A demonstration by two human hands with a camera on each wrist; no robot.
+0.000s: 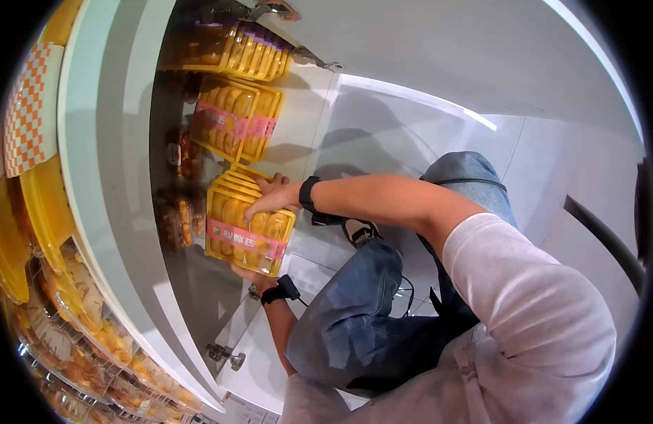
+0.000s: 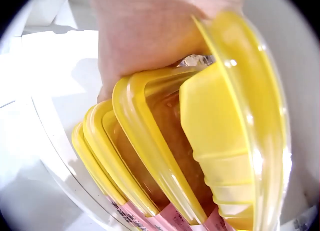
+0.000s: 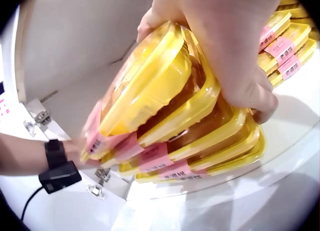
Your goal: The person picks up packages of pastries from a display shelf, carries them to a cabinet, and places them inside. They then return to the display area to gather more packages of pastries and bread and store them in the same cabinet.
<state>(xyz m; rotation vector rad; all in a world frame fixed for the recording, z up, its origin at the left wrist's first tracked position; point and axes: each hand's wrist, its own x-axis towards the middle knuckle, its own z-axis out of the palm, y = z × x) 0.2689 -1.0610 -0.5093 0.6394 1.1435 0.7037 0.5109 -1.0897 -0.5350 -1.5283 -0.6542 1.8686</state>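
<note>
A stack of several yellow trays with clear lids and pink labels (image 1: 245,240) is held between both hands at the cabinet opening in the head view. My right hand (image 1: 273,196) grips its upper end, thumb over the front lid. At the lower end, my left hand (image 1: 250,275) holds the stack, its fingers mostly hidden. The left wrist view has the left hand (image 2: 150,33) around the ends of the tilted trays (image 2: 220,116). In the right wrist view, the right hand (image 3: 232,46) spans the slightly fanned stack (image 3: 200,136), with the left hand (image 3: 82,152) at its far end.
More pink-labelled trays (image 1: 224,116) and a purple-labelled pile (image 1: 259,53) stand inside the cabinet above the held stack. Darker food packs (image 1: 178,219) lie deeper in. An open door (image 1: 439,49) with hinges borders the opening; bent knees (image 1: 348,297) are close by.
</note>
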